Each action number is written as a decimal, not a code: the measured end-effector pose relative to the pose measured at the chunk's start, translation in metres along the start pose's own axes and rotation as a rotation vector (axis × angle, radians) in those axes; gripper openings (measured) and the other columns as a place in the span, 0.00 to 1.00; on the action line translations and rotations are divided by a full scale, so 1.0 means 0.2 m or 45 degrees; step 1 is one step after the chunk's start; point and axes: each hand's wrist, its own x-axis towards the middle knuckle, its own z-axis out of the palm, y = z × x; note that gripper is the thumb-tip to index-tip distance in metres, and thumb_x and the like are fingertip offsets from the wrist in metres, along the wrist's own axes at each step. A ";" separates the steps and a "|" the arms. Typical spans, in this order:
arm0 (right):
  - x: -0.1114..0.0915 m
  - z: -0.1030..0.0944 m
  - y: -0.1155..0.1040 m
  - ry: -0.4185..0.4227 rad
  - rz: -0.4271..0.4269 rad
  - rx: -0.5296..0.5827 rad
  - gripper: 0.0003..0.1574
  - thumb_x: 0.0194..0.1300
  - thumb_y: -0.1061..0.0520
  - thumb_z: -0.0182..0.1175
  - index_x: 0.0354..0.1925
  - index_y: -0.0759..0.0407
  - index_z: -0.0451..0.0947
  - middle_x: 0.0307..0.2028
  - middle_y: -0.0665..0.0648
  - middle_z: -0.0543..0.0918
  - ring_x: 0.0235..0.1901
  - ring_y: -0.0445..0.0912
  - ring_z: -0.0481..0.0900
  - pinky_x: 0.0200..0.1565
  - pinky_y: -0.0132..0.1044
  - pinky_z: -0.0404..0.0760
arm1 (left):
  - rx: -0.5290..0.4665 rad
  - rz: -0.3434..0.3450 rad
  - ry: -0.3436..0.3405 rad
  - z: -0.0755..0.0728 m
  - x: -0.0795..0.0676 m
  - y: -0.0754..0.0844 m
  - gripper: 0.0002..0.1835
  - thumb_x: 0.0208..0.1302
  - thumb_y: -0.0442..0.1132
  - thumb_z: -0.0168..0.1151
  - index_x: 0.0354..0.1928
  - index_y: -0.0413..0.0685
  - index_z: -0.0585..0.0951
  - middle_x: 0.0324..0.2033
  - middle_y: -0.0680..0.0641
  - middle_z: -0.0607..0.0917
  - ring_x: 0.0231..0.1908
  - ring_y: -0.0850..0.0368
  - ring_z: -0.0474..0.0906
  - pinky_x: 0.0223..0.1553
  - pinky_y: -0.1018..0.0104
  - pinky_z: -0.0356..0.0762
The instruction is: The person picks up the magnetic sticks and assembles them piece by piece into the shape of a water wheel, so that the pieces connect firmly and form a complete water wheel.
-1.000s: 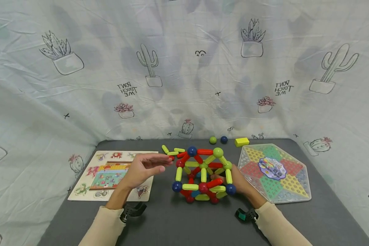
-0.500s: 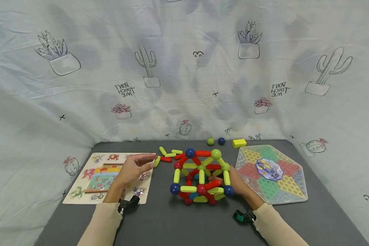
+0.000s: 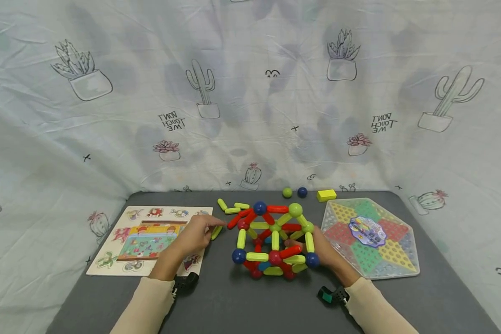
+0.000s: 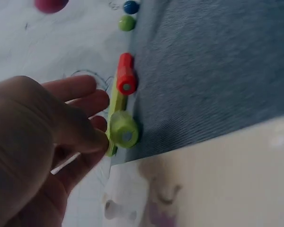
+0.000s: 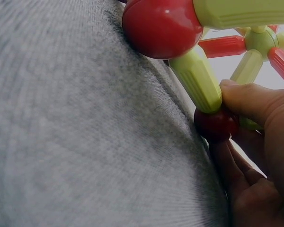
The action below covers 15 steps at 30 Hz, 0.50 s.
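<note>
A ball-and-stick structure (image 3: 274, 257) of red, blue and yellow-green pieces stands mid-table in the head view. My right hand (image 3: 323, 248) reaches in from its right side and grips it low down. In the right wrist view, the thumb lies beside a dark red ball (image 5: 216, 124), with fingers under it. My left hand (image 3: 194, 236) is over the puzzle board's right edge, index finger stretched toward the loose sticks. Its fingertips come right up to a yellow-green stick (image 4: 124, 135) in the left wrist view. A red stick (image 3: 235, 220) leans at the structure's left corner.
Several yellow-green sticks (image 3: 232, 210) lie behind the left hand. A green ball (image 3: 287, 192), a blue ball (image 3: 302, 192) and a yellow block (image 3: 326, 195) line the back edge. A wooden puzzle board (image 3: 108, 241) is at left, a Chinese checkers board (image 3: 330, 227) at right.
My left hand moved back from the structure, then forward and down to the loose sticks, index finger reaching out. A loose red stick shifted right against the structure. My right hand keeps its grip.
</note>
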 end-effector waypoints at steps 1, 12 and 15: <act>0.00 0.00 0.00 0.003 0.003 -0.006 0.12 0.71 0.59 0.75 0.50 0.60 0.88 0.37 0.55 0.93 0.32 0.43 0.90 0.38 0.37 0.89 | 0.040 0.037 -0.018 0.00 0.00 0.01 0.25 0.68 0.15 0.57 0.54 0.46 0.92 0.51 0.46 0.94 0.52 0.46 0.88 0.52 0.49 0.87; 0.00 -0.01 0.00 0.014 0.052 -0.036 0.11 0.70 0.58 0.75 0.48 0.59 0.87 0.35 0.54 0.92 0.30 0.42 0.88 0.36 0.37 0.88 | 0.104 0.048 -0.033 0.01 -0.04 0.06 0.11 0.70 0.29 0.74 0.51 0.47 0.92 0.47 0.51 0.93 0.49 0.51 0.87 0.56 0.50 0.84; 0.00 -0.01 -0.01 0.007 0.062 -0.025 0.12 0.70 0.57 0.75 0.50 0.59 0.87 0.37 0.55 0.93 0.31 0.43 0.89 0.38 0.37 0.89 | -0.158 -0.036 0.047 0.02 -0.06 0.13 0.12 0.72 0.33 0.74 0.55 0.47 0.89 0.49 0.52 0.92 0.49 0.54 0.89 0.54 0.53 0.88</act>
